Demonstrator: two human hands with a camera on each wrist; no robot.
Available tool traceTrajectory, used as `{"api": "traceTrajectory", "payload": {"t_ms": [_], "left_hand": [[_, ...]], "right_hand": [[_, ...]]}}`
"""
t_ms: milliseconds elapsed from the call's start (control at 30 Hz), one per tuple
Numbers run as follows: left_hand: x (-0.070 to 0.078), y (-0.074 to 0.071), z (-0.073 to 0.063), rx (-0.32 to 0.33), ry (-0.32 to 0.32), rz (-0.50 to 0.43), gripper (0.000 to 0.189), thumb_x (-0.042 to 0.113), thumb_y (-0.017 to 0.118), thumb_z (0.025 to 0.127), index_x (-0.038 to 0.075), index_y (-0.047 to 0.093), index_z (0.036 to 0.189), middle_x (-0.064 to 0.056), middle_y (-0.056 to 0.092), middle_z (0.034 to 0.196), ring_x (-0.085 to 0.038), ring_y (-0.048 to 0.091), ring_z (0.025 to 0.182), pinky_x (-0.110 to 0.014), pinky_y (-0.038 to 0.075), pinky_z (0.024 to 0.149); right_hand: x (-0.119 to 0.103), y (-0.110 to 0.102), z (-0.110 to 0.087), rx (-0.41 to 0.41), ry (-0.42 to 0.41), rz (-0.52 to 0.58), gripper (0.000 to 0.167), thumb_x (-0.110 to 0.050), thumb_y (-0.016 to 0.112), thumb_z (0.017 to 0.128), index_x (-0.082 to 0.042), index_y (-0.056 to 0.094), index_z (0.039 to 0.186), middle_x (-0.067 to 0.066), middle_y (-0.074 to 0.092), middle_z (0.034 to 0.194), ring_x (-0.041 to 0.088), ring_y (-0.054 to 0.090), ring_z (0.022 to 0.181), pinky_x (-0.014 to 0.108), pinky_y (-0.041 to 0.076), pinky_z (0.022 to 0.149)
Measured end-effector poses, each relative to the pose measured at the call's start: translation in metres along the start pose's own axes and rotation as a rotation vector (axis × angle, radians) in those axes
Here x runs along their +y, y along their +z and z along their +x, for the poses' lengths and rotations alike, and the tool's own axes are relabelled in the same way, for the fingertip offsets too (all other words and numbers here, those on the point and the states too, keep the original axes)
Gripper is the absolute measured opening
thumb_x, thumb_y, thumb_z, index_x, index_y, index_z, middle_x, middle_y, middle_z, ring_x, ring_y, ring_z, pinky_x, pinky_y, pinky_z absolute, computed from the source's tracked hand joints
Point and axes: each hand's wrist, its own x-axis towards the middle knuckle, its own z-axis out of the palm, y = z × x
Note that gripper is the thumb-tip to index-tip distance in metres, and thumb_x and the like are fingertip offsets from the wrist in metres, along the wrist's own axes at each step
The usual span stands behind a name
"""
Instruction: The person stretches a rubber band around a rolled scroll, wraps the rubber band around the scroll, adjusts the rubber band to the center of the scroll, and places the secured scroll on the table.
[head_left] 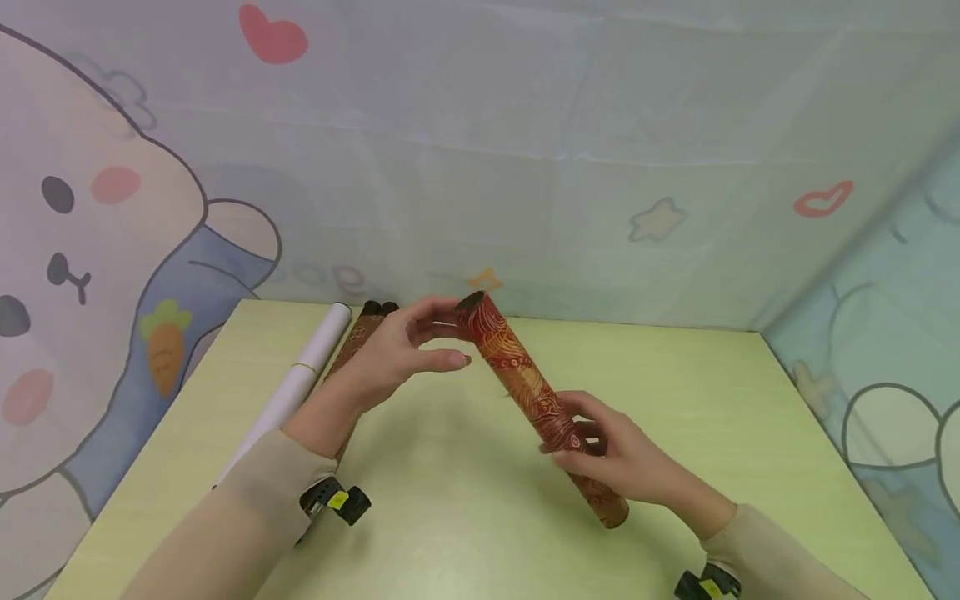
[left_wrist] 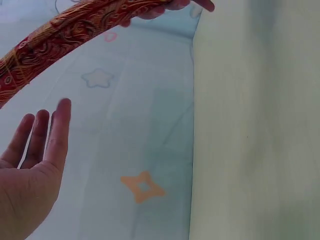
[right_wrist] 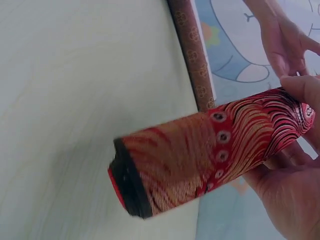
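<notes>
A red tube with gold swirl patterns (head_left: 525,383) is held at a slant above the pale table, its upper end toward the back and left. My right hand (head_left: 618,458) grips it around the lower half, thumb on the near side. In the right wrist view the lower end of the tube (right_wrist: 175,155) shows a black rim with a bit of red at it. My left hand (head_left: 397,350) is beside the upper end, thumb and fingers spread. The left wrist view shows the left hand's fingers (left_wrist: 57,130) straight, with a gap to the tube.
On the table's left side lies a long white roll (head_left: 300,383) with a thin yellow band. Alongside it are brown patterned tubes (head_left: 354,337) with black ends, partly hidden by my left arm. A printed cloth (head_left: 487,167) hangs behind the table (head_left: 697,400) and along its right side.
</notes>
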Motion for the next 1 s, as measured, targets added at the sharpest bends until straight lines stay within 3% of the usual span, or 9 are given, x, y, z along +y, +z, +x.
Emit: {"api": "traceTrajectory", "payload": {"t_ms": [67,167,300,400,500,567,733,867,1000], "left_hand": [[-0.002,0.002,0.004,-0.034,0.021,-0.088,0.078,0.021,0.088,0.091,-0.001,0.047,0.154,-0.016,0.057,0.148,-0.035,0.056,0.140,-0.045,0.056,0.107],[-0.001,0.009,0.014,-0.082,0.040,-0.167,0.090,0.034,0.090,0.088,-0.004,0.044,0.156,-0.022,0.052,0.153,-0.041,0.052,0.144,-0.051,0.053,0.110],[0.006,0.018,0.030,-0.053,-0.003,-0.205,0.112,0.054,0.093,0.077,-0.001,0.041,0.159,-0.021,0.052,0.150,-0.037,0.055,0.139,-0.051,0.052,0.112],[0.011,0.022,0.039,-0.008,-0.046,-0.227,0.093,0.043,0.088,0.090,0.002,0.042,0.159,-0.019,0.056,0.146,-0.032,0.060,0.130,-0.054,0.051,0.111],[0.013,0.026,0.045,0.030,-0.075,-0.240,0.066,0.023,0.073,0.101,0.001,0.045,0.156,-0.018,0.061,0.138,-0.031,0.066,0.120,-0.058,0.054,0.107],[0.015,0.028,0.048,0.060,-0.088,-0.233,0.056,0.016,0.066,0.102,0.000,0.049,0.153,-0.017,0.064,0.133,-0.030,0.069,0.114,-0.059,0.056,0.102],[0.019,0.030,0.052,0.113,-0.097,-0.207,0.049,0.014,0.068,0.100,0.000,0.055,0.145,-0.015,0.069,0.125,-0.030,0.072,0.108,-0.057,0.060,0.095],[0.023,0.033,0.054,0.126,-0.107,-0.185,0.047,0.015,0.069,0.099,0.000,0.058,0.142,-0.014,0.071,0.121,-0.029,0.072,0.104,-0.055,0.062,0.092],[0.027,0.035,0.055,0.120,-0.119,-0.167,0.049,0.016,0.069,0.099,0.000,0.058,0.143,-0.014,0.070,0.122,-0.029,0.072,0.104,-0.055,0.061,0.093]], "right_hand": [[-0.002,0.001,0.003,0.009,0.013,0.077,0.058,-0.004,0.070,0.103,-0.008,0.045,0.154,0.022,0.061,0.136,0.030,0.075,0.113,0.044,0.064,0.089],[-0.005,0.004,0.006,0.003,0.033,0.217,0.056,-0.002,0.068,0.104,-0.007,0.043,0.153,0.024,0.059,0.133,0.033,0.075,0.112,0.054,0.063,0.089],[-0.006,0.010,0.011,-0.026,0.051,0.369,0.052,0.000,0.064,0.105,-0.006,0.041,0.151,0.023,0.061,0.132,0.032,0.075,0.112,0.060,0.062,0.090],[-0.005,0.015,0.015,-0.049,0.052,0.451,0.050,0.000,0.062,0.105,-0.009,0.041,0.150,0.024,0.062,0.134,0.031,0.075,0.112,0.062,0.060,0.091],[-0.004,0.021,0.018,-0.070,0.054,0.509,0.050,0.001,0.060,0.105,-0.013,0.041,0.149,0.025,0.062,0.134,0.030,0.074,0.112,0.064,0.059,0.092],[-0.004,0.023,0.019,-0.081,0.058,0.535,0.050,0.001,0.059,0.105,-0.013,0.039,0.149,0.024,0.062,0.133,0.029,0.074,0.113,0.065,0.059,0.092],[-0.005,0.029,0.024,-0.116,0.049,0.582,0.053,-0.004,0.056,0.108,-0.005,0.034,0.156,0.018,0.064,0.129,0.027,0.073,0.113,0.064,0.059,0.094],[-0.004,0.034,0.029,-0.157,0.046,0.620,0.055,-0.010,0.056,0.109,0.005,0.035,0.158,0.016,0.066,0.126,0.026,0.073,0.111,0.063,0.059,0.095],[-0.003,0.038,0.033,-0.182,0.051,0.654,0.047,-0.011,0.056,0.110,0.004,0.044,0.153,0.013,0.069,0.122,0.026,0.074,0.109,0.062,0.059,0.095]]}}
